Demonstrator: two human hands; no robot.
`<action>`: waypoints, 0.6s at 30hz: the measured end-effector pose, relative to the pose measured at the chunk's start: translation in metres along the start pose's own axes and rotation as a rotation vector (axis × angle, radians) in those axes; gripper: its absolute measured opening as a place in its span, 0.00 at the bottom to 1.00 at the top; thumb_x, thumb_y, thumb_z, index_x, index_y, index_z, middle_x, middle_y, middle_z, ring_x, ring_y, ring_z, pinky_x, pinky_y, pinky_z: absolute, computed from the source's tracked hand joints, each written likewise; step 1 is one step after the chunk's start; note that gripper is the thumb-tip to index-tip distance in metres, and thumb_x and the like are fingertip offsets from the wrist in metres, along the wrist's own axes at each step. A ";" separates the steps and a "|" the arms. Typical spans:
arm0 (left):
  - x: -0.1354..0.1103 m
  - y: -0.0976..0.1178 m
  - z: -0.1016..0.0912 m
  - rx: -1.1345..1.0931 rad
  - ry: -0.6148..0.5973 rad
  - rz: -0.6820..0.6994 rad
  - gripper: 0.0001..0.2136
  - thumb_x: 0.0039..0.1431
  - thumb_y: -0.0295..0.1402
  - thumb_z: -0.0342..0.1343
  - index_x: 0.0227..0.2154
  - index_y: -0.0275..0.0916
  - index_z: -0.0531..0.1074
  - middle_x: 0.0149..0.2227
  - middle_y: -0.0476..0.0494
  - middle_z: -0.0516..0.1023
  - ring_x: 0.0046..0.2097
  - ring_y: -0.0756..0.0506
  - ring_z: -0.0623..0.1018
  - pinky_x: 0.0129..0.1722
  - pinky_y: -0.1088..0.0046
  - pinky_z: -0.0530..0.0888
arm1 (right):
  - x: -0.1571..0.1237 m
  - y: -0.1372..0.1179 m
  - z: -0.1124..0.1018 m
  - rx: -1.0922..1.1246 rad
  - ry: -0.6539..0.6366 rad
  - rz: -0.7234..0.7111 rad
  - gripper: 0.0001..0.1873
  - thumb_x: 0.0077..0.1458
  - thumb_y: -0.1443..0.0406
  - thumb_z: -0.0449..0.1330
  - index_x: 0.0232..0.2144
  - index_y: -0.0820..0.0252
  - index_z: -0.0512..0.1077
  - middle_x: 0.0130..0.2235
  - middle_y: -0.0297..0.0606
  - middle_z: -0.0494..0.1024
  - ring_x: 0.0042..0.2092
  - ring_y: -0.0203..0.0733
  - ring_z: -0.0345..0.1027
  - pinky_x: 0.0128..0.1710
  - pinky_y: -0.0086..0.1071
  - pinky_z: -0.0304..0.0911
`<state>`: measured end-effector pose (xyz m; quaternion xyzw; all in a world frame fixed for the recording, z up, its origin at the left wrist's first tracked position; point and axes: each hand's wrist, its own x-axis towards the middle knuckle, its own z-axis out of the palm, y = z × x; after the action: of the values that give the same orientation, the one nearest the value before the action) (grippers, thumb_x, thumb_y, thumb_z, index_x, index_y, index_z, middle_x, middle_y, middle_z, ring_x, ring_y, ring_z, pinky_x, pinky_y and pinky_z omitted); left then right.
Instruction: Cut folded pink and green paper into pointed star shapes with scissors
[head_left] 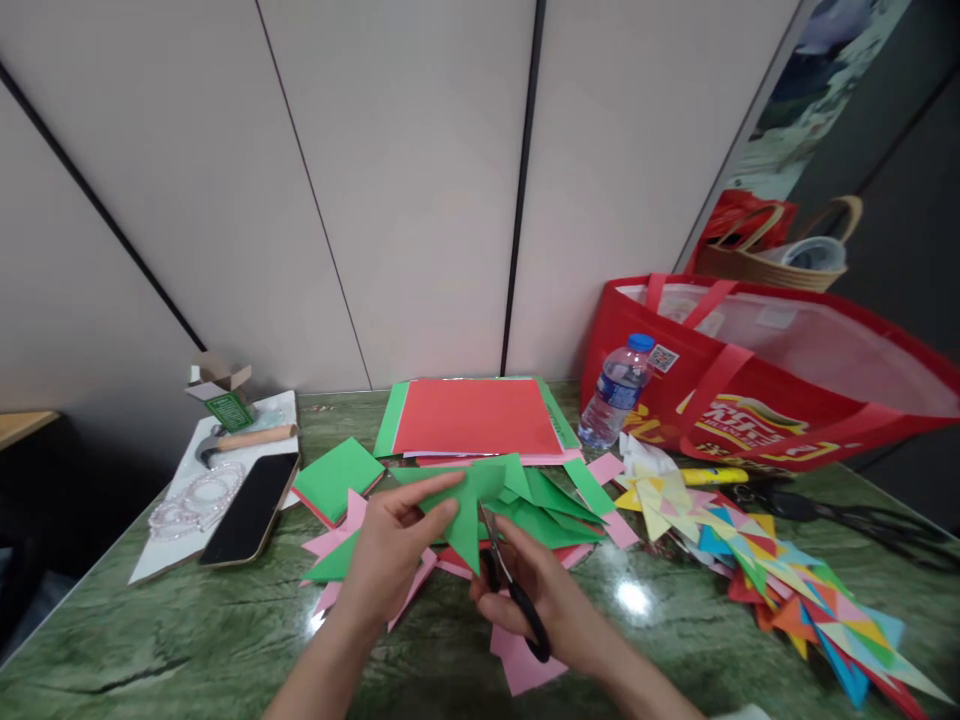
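Observation:
My left hand (395, 545) pinches a folded piece of green paper (466, 510) above the table, thumb and fingers closed on it. In my right hand (544, 590) is a pair of scissors (517, 592) with black handles, its blades meeting the paper's right side. Beneath and around both hands lie green and pink paper pieces, among them folded green sheets (559, 510) to the right and a pink scrap (525, 665) under the scissors. A square green stack (339, 478) lies left of my left hand.
Red sheets (476, 415) are stacked by the wall. A phone (251, 510), sickle-like tool (244, 440) and small box (225, 395) sit left. Right are a water bottle (616, 392), red bag (720, 380), colourful folded papers (814, 590) and black-handled scissors (847, 515).

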<state>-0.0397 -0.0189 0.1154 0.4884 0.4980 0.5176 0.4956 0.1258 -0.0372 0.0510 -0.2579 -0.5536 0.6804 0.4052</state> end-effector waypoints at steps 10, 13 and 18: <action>-0.006 -0.007 0.009 0.024 0.073 0.054 0.14 0.45 0.31 0.62 0.38 0.39 0.78 0.30 0.46 0.80 0.26 0.50 0.72 0.22 0.79 0.68 | 0.000 -0.011 0.004 0.053 0.002 0.045 0.28 0.44 0.62 0.68 0.47 0.55 0.62 0.30 0.31 0.67 0.30 0.35 0.59 0.31 0.28 0.57; -0.009 -0.004 0.013 0.075 0.054 0.071 0.14 0.45 0.31 0.61 0.39 0.40 0.78 0.33 0.46 0.81 0.26 0.51 0.71 0.23 0.78 0.68 | -0.002 -0.014 0.003 0.033 0.014 0.025 0.17 0.47 0.61 0.65 0.39 0.57 0.65 0.30 0.31 0.66 0.31 0.35 0.58 0.31 0.28 0.56; -0.011 -0.003 0.014 0.190 0.083 0.100 0.15 0.46 0.31 0.60 0.40 0.38 0.78 0.27 0.48 0.79 0.19 0.55 0.63 0.17 0.80 0.63 | -0.002 -0.019 0.005 -0.004 -0.022 0.029 0.13 0.48 0.60 0.64 0.33 0.60 0.66 0.29 0.31 0.66 0.29 0.34 0.57 0.29 0.27 0.55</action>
<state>-0.0253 -0.0293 0.1132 0.5354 0.5402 0.5118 0.3994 0.1282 -0.0407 0.0703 -0.2591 -0.5556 0.6879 0.3886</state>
